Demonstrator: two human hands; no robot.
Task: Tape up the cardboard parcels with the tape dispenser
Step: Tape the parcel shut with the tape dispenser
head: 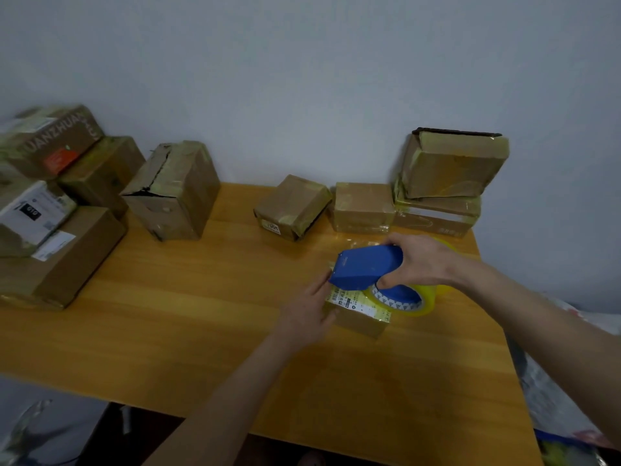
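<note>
The right hand (420,260) is gripping the blue tape dispenser (366,267), holding its front end against the top of the small parcel (359,319) on the table (201,314). The left hand (309,314), fingers straight, is steadying that parcel. More parcels (292,205) are standing along the wall (302,79).

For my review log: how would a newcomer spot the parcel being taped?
On the wooden table, look right of centre, before the wall-side parcels. The small parcel sits under the blue tape dispenser; the left hand touches only it.
</note>
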